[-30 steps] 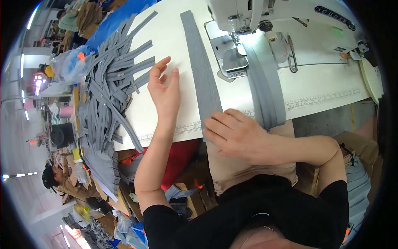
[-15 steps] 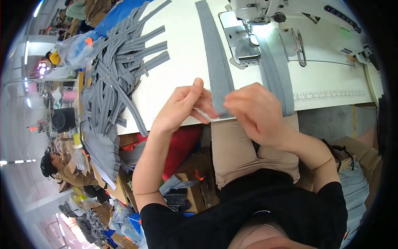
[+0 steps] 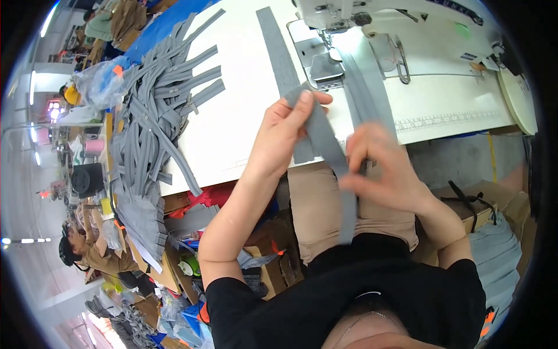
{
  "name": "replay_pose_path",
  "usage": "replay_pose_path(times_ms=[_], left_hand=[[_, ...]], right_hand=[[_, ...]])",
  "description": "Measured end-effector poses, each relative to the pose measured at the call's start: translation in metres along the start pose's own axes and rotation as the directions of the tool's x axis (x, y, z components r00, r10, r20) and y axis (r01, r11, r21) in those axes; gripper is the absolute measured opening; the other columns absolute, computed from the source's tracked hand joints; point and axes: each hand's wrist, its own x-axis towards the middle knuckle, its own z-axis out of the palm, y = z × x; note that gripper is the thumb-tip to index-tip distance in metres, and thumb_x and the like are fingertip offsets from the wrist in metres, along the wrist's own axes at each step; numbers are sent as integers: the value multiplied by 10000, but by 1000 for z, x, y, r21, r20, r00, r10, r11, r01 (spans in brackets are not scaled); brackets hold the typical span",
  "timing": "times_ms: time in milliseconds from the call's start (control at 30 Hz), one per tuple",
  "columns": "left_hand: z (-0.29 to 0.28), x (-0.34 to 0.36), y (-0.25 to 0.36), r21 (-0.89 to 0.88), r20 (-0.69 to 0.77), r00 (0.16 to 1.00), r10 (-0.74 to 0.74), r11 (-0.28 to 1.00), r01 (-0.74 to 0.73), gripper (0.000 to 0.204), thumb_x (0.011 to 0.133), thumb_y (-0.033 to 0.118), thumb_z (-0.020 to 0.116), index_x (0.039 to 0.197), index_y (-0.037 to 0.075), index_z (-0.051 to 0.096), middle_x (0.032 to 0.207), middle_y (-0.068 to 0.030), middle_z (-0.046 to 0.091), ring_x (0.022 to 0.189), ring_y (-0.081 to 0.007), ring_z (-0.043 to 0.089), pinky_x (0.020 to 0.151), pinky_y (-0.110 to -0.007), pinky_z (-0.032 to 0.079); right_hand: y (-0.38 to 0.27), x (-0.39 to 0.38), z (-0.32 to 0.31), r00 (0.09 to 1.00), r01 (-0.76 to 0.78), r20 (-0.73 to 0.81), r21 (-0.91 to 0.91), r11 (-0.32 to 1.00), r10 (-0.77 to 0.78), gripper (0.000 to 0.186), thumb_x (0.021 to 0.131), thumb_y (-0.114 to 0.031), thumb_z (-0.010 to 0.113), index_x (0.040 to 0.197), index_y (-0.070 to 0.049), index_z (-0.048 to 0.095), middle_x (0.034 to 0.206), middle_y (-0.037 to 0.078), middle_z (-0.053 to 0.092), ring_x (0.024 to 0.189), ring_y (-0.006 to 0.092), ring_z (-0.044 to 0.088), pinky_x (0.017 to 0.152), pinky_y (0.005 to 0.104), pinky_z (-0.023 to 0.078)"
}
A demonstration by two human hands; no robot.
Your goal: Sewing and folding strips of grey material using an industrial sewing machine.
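A grey fabric strip (image 3: 325, 136) is pinched between the thumb and fingers of my left hand (image 3: 282, 134), above the table's front edge. Its lower end hangs over my lap. Close to the strip's right side is my right hand (image 3: 389, 171), fingers bent and smeared by motion; whether it touches the strip I cannot tell. Behind my left hand, another grey strip (image 3: 272, 49) lies flat on the white table (image 3: 232, 122). More grey fabric (image 3: 369, 87) lies by the needle area of the sewing machine (image 3: 328, 67).
A tangled heap of grey strips (image 3: 154, 110) covers the table's left side, some hanging over the edge. A clear plastic bag (image 3: 102, 78) lies behind it. Cardboard boxes (image 3: 273, 276) stand below. Another person (image 3: 99, 244) sits at the far left.
My left hand has moved up and right and now holds a strip lifted off the table. My right hand has shifted right and down. The view has turned slightly.
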Motion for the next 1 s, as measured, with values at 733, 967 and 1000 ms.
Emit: replay_pose_path(times_ms=[733,967,1000], left_hand=[[28,1,-9,-185,-22,1000,-12,983,7,119,950,104,769,1003,3,735,933,-65,740,746,-104,701,704,-258,647],[39,1,-1,-103,-5,998,61,993,-62,178,952,121,772,1076,-5,750,966,-49,741,807,-66,622,745,-231,536],[39,2,-1,-67,27,996,80,995,-78,182,950,119,775,1080,-5,753,966,-41,742,805,-60,600,750,-232,506]], right_hand=[[-3,14,19,808,-284,-530,31,958,256,145,889,-55,791,1014,1,743,946,89,728,858,188,681,761,299,531],[5,14,23,813,-214,-522,142,966,257,111,922,-55,745,1003,19,725,866,109,721,779,168,675,687,293,532],[6,13,23,825,-197,-509,152,969,248,112,936,-61,733,1007,25,718,845,103,715,766,146,666,678,281,526]])
